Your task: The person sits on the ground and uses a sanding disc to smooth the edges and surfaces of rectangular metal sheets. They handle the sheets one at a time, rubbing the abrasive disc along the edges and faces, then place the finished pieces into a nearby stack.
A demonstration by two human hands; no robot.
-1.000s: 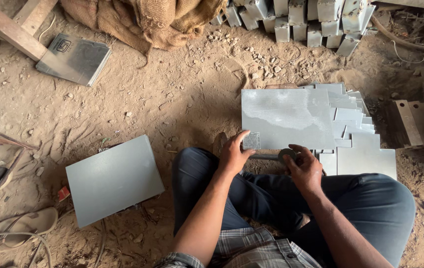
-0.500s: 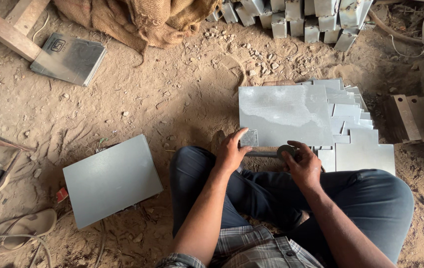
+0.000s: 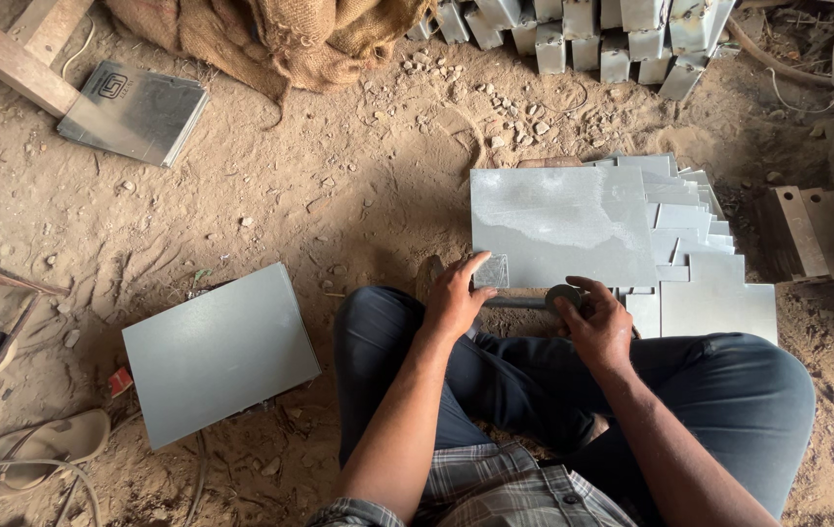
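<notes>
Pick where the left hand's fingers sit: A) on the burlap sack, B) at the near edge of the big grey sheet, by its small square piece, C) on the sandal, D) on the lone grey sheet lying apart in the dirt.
B: the left hand has its fingers at the near edge of the big grey sheet, touching the small square piece; the lone grey sheet lies untouched apart from it.
</notes>
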